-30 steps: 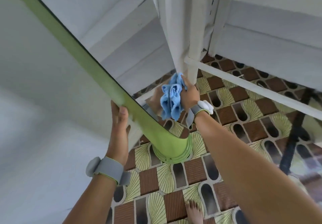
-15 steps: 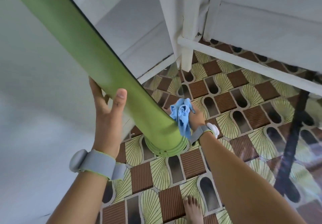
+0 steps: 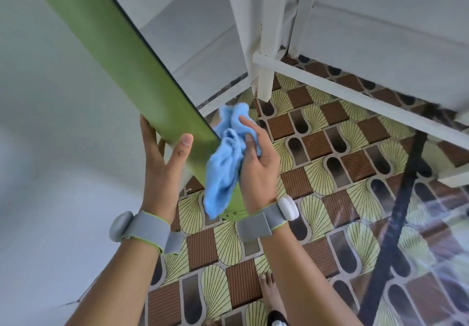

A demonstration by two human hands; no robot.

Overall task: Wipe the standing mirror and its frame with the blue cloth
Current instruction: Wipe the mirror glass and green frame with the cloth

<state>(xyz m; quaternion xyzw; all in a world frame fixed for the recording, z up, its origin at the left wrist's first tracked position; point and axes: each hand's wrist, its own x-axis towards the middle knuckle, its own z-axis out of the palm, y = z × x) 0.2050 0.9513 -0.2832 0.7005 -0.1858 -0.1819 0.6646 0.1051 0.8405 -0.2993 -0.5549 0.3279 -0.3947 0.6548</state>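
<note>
The standing mirror's green frame [image 3: 132,72] slants from the upper left down to its round foot near the middle of the floor. To its right the mirror glass [image 3: 193,34] reflects white boards. My left hand [image 3: 162,163] grips the frame's lower part from the left, thumb lying on the green face. My right hand [image 3: 256,163] is shut on the crumpled blue cloth [image 3: 225,168], which presses against the frame's lower right edge and hangs over its foot.
A white wall [image 3: 50,148] fills the left. A white wooden post and rail [image 3: 330,90] stand behind, on the patterned brown and yellow tile floor [image 3: 330,199]. A dark slanted pole [image 3: 396,214] crosses at the right. A bare foot [image 3: 269,292] shows at the bottom.
My right hand with the cloth came down from the far side by the white post to the frame's lower edge, then up along it. My left hand slid a little higher on the frame.
</note>
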